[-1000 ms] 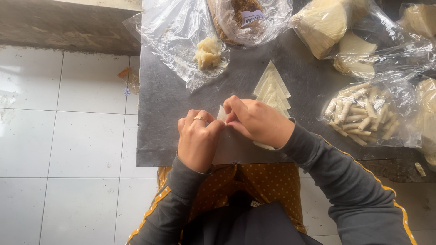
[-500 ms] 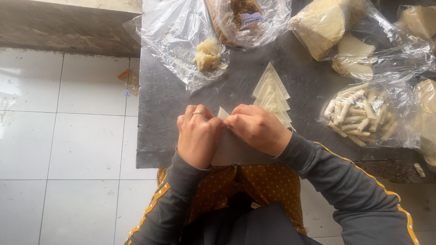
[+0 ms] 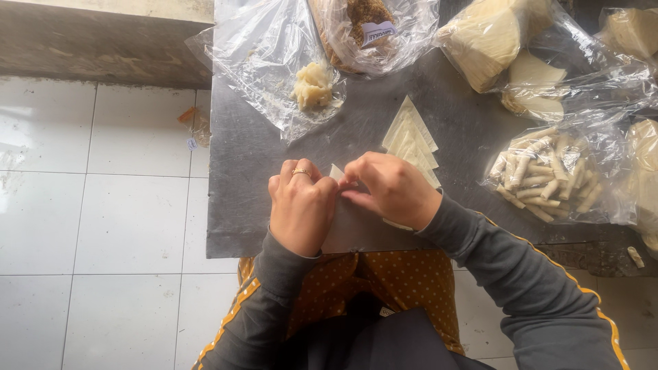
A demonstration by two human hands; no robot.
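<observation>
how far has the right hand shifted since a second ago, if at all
Yes, slightly. The right hand has slid left off the stack of triangular wrappers, closer against the left hand.

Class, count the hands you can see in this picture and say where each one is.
2. The left hand and right hand meet at the table's near edge, pinching a pale wrapper sheet between them. No other hands show.

Your left hand knuckles up with fingers curled, a ring on one finger, your right hand just beside it with fingertips pinched toward the left, both forearms in grey sleeves angling inward from below.
</observation>
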